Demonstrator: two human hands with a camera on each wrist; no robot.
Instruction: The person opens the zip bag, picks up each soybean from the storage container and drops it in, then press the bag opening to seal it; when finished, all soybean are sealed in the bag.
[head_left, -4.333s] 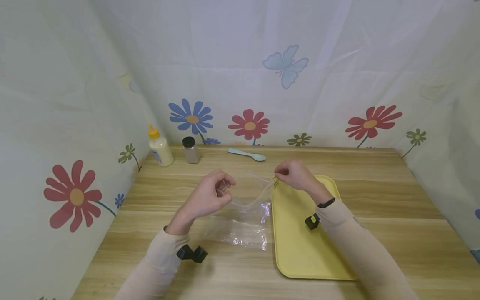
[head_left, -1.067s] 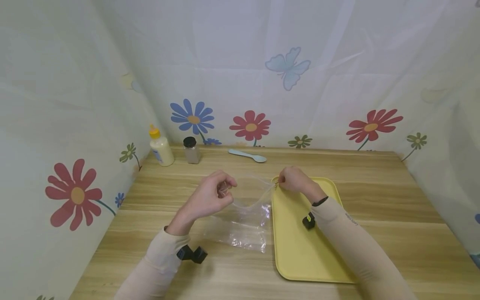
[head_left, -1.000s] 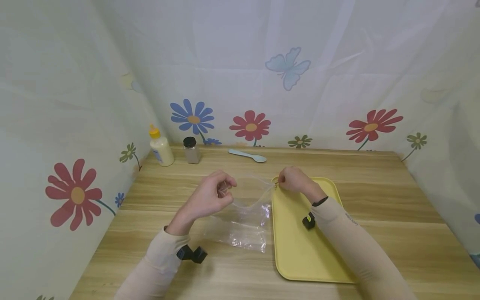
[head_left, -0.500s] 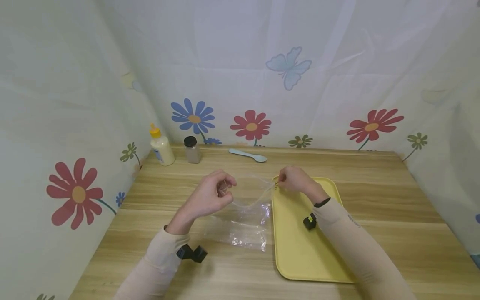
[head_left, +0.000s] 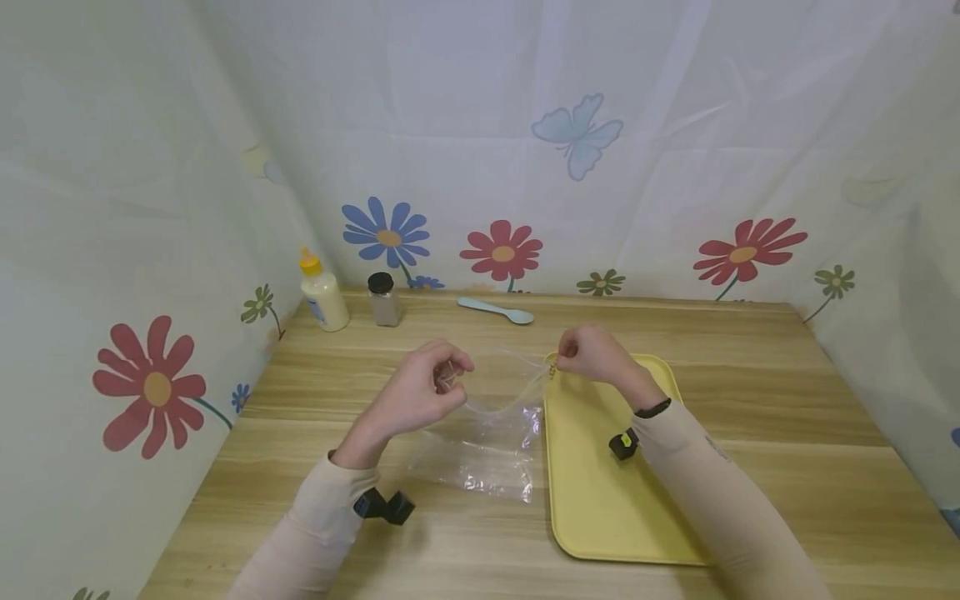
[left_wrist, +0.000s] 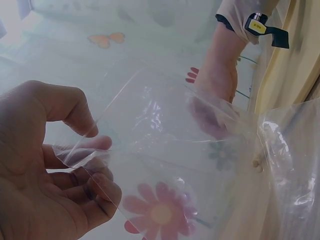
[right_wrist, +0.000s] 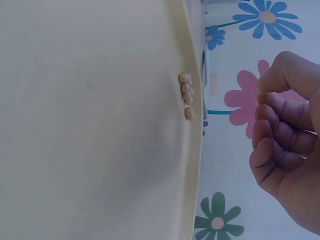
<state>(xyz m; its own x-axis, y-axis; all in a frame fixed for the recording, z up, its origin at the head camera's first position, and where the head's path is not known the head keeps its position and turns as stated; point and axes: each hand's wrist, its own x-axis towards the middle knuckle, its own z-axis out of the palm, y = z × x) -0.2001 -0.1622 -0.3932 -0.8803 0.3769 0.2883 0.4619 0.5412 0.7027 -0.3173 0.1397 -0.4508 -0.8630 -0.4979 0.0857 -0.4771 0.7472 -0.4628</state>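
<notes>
My left hand (head_left: 416, 387) grips the rim of a clear plastic bag (head_left: 495, 479), whose mouth gapes toward the right hand in the head view. In the left wrist view the thumb and curled fingers hold the film of the bag. My right hand (head_left: 596, 357) is over the far left corner of a yellow tray (head_left: 607, 508). Its thumb and index finger pinch a tiny tan piece (right_wrist: 261, 95), mostly hidden by the fingertips. Several small tan bean-like pieces (right_wrist: 185, 90) lie along the tray's rim, just below that hand.
Along the back of the wooden table (head_left: 750, 375) stand a squeeze bottle (head_left: 324, 300) with a yellow cap and a black-lidded jar (head_left: 385, 307). A pale blue spoon (head_left: 495, 311) lies to their right. Flowered curtains enclose the table's back and sides.
The right hand, down at the tan pieces a second ago, has risen slightly with a small tan piece between its fingertips. The left hand and bag have stayed nearly still.
</notes>
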